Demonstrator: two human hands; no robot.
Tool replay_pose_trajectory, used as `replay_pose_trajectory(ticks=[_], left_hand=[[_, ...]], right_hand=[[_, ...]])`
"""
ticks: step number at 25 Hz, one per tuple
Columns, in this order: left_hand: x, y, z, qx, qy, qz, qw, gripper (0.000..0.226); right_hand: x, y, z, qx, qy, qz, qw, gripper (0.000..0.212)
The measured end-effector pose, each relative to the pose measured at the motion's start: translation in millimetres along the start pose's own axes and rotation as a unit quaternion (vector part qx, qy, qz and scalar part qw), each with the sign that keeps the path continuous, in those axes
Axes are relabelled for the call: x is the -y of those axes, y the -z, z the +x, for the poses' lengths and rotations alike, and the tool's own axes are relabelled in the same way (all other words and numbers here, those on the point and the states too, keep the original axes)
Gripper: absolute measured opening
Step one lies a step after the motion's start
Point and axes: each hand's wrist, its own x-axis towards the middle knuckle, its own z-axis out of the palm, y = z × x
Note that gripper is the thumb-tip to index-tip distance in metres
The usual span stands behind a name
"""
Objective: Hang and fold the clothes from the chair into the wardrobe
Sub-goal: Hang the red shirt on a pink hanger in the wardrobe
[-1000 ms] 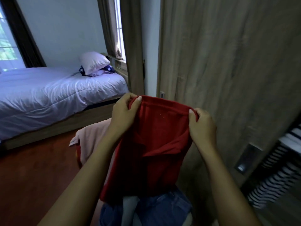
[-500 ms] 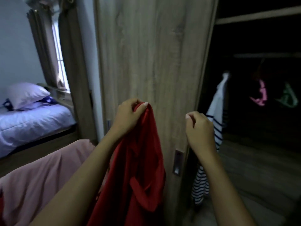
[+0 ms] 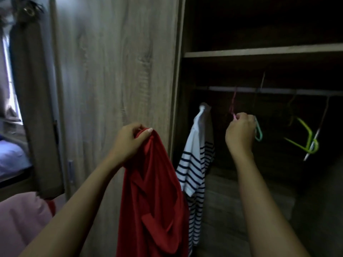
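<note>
The left hand (image 3: pixel 130 140) grips the red shirt (image 3: pixel 154 191) by its top before the wardrobe door (image 3: pixel 115 71), while the right hand (image 3: pixel 240 132) curls round a pink hanger (image 3: pixel 233 106) on the rail (image 3: pixel 274 90).

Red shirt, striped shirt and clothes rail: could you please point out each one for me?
Red shirt (image 3: pixel 154 191), head view, middle of the hanging cloth.
Striped shirt (image 3: pixel 194 162), head view, striped front.
Clothes rail (image 3: pixel 274 90), head view, bare middle stretch.

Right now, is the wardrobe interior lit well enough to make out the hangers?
Head view: wardrobe interior deep in shadow; lime hanger reads clearly; pink hanger at the right hand dim, blurred; red shirt in the left hand well lit.
</note>
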Motion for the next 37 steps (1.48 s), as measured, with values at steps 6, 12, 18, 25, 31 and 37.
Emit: replay_pose_trajectory(ticks=[6,12,18,25,31,37], left_hand=[[-5.8,-32.4,15.6,0.018,0.008,-0.002,1.000,0.016],[-5.8,-44.5,20.1,0.045,0.019,0.000,0.999,0.015],[-3.1,-39.5,17.6,0.065,0.025,0.003,0.998,0.016],[-0.9,-23.5,13.8,0.049,0.017,0.011,0.999,0.018],[3.3,8.4,5.0,0.027,0.002,0.049,0.998,0.018],[15.8,49.4,-4.1,0.027,-0.014,0.070,0.997,0.033]], right_hand=[[-21.9,-36.1,66.0,0.146,-0.101,-0.117,0.977,0.036],[-34.2,-51.7,79.4,0.213,-0.125,-0.132,0.960,0.024],[-33.9,-59.4,84.3,0.205,-0.149,-0.075,0.965,0.038],[-20.6,-50.8,36.7,0.111,-0.149,0.063,0.980,0.029],[-13.7,-32.9,-58.4,0.048,-0.107,0.240,0.964,0.028],[0.7,-37.8,-151.9,-0.072,-0.067,0.337,0.936,0.031]])
